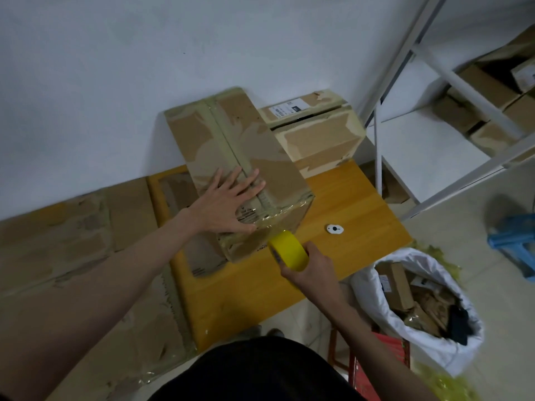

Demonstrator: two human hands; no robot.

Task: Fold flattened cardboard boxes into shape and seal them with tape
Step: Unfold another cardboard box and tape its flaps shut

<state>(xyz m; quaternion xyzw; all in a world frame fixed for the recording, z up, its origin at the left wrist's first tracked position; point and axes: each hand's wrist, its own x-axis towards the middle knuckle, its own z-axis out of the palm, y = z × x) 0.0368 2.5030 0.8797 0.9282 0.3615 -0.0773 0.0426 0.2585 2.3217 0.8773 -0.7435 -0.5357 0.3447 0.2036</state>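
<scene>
Right hand (311, 270) fingers grasp yellow tape roll (289, 250); left hand (228, 202) fingers lie released on scuffed, tape-scarred box (278, 175).

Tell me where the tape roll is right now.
In the head view, the yellow tape roll sits low and right of centre, gripped by the right hand against the near end of the box on the table.

Brown cardboard box (246, 157), yellow tape roll (289, 251), orange wooden table (356, 209).
</scene>
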